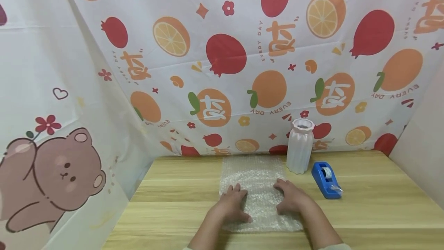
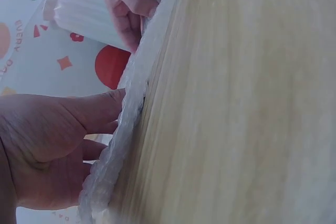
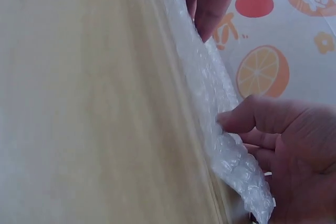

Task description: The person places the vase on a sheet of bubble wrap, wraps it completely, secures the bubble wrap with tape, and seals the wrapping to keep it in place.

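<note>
A sheet of clear bubble wrap (image 1: 261, 200) lies flat on the wooden table, reaching toward its back edge. On the sheet's left side rests my left hand (image 1: 233, 205), fingers spread. My right hand (image 1: 293, 199) touches the right side, also with fingers apart. Both wrist views show the bubble wrap (image 2: 118, 140) (image 3: 210, 108) edge-on under the fingertips, and neither hand appears to grip it. Behind the right hand stands a white fluted vase (image 1: 300, 149), upright. To its right sits a blue tape dispenser (image 1: 325, 180) with a roll of tape and a loose tape end at the front.
The light wooden table (image 1: 173, 188) ends at a fruit-printed cloth (image 1: 243, 99) hanging behind it. Another cloth with a bear print (image 1: 69, 169) hangs at the left. A pale wall surface (image 1: 426, 142) borders the right.
</note>
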`<state>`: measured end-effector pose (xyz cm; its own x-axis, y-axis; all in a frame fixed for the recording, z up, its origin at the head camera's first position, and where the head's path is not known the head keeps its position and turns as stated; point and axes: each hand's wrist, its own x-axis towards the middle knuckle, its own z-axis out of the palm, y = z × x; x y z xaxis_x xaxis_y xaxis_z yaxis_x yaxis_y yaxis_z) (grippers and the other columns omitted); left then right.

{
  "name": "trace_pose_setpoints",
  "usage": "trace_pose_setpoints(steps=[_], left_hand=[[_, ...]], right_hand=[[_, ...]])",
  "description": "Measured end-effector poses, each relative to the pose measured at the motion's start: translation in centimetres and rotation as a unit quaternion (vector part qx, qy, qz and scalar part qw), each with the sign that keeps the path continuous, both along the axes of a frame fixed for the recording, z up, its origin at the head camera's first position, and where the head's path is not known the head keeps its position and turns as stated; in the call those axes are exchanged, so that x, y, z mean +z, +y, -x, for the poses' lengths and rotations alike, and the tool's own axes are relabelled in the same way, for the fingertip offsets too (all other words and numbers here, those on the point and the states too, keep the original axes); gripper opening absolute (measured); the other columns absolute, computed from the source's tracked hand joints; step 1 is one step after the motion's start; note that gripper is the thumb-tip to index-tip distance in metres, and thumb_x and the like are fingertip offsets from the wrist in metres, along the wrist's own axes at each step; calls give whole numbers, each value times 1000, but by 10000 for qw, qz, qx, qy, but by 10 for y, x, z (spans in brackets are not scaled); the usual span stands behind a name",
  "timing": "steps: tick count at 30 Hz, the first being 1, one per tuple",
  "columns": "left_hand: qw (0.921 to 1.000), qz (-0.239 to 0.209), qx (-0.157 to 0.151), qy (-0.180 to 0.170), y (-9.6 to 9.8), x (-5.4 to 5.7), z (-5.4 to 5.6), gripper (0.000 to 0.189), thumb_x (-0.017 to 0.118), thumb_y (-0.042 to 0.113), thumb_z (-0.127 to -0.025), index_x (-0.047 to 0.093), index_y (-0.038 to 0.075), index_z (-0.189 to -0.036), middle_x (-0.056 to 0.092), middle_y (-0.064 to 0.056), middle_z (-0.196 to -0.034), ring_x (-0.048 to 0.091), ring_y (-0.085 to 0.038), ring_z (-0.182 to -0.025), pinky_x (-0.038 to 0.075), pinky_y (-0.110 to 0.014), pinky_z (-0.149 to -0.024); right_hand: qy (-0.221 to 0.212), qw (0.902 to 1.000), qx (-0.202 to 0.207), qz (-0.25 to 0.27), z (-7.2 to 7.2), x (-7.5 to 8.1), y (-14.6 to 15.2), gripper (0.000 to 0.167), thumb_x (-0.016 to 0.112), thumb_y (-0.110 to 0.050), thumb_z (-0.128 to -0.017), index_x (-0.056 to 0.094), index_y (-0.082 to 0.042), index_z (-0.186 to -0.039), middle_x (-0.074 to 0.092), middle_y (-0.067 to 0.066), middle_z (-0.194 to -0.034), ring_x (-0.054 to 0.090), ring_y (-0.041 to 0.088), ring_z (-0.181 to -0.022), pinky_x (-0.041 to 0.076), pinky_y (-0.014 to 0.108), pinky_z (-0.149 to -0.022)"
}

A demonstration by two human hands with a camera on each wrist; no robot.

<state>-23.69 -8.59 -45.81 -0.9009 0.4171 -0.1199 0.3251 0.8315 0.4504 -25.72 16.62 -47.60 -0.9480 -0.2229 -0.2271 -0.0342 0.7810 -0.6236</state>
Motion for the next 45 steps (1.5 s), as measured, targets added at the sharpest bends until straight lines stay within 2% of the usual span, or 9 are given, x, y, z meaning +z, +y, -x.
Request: trace_pose_setpoints(steps=[13, 18, 21, 24, 27, 30, 36, 41, 45], left_hand=[[9998, -176, -27, 71, -1, -6, 1, 90, 89, 41, -66, 52, 4, -140, 34, -29, -153, 25, -53, -142, 26, -70, -107], [9996, -175, -78, 199, -3, -9, 2, 88, 89, 42, -66, 53, 6, -138, 37, -27, -152, 28, -51, -141, 27, -70, -107], [9991, -92, -106, 390, -4, -11, 2, 87, 89, 46, -64, 56, 10, -137, 42, -23, -150, 32, -49, -140, 30, -69, -105], [9982, -55, -68, 599, -4, -12, 2, 86, 89, 47, -63, 58, 11, -134, 47, -20, -147, 37, -46, -138, 33, -68, -103], [9972, -54, -53, 744, -4, -10, 1, 82, 89, 45, -63, 60, 11, -132, 50, -20, -145, 41, -46, -135, 35, -68, -101], [9962, -58, -71, 870, -5, -8, 0, 79, 89, 42, -63, 61, 10, -130, 51, -20, -143, 43, -46, -133, 38, -67, -100], [9946, -231, 4, 1008, -7, -9, 0, 74, 89, 37, -63, 63, 9, -127, 52, -18, -143, 46, -42, -131, 40, -55, -105], [9933, -454, 16, 1059, -10, -7, 4, 70, 90, 29, -64, 64, 6, -125, 53, -18, -142, 49, -38, -129, 41, -48, -106], [9923, -476, 6, 1146, -11, -3, 6, 67, 90, 26, -66, 65, 4, -124, 55, -20, -139, 52, -39, -126, 42, -47, -106]], right_hand=[[-264, 9988, 161, 382, 0, 2, 17, 71, 82, -25, -76, 53, -25, -141, 37, 8, -157, 26, 41, -145, 24, 67, -110], [538, 9932, -379, 962, 12, 14, 33, 55, 72, -29, -89, 55, -13, -138, 56, 15, -139, 52, 40, -127, 44, 57, -99], [1405, 9726, -1331, 1291, 22, 25, 42, 48, 69, -25, -92, 55, -6, -134, 65, 17, -121, 64, 33, -107, 54, 41, -80], [2157, 9345, -2317, 1631, 31, 35, 48, 49, 70, -22, -89, 51, -3, -130, 61, 19, -114, 61, 30, -100, 49, 34, -72], [2564, 9025, -2883, 1912, 37, 44, 50, 61, 74, -22, -86, 42, -2, -134, 50, 22, -123, 52, 36, -109, 48, 42, -82], [2568, 8890, -3125, 2147, 45, 48, 50, 82, 79, -23, -83, 30, -7, -147, 41, 23, -135, 45, 39, -121, 45, 53, -95], [2107, 8991, -2963, 2438, 60, 42, 55, 110, 83, -31, -79, 7, -17, -158, 32, 22, -151, 38, 42, -134, 36, 61, -106], [1721, 9103, -2709, 2614, 68, 30, 55, 111, 81, -31, -82, 1, -18, -158, 29, 22, -155, 33, 43, -139, 31, 63, -110], [1597, 9083, -2776, 2691, 72, 23, 52, 110, 80, -30, -82, 1, -16, -157, 30, 23, -152, 34, 43, -137, 30, 63, -110]])
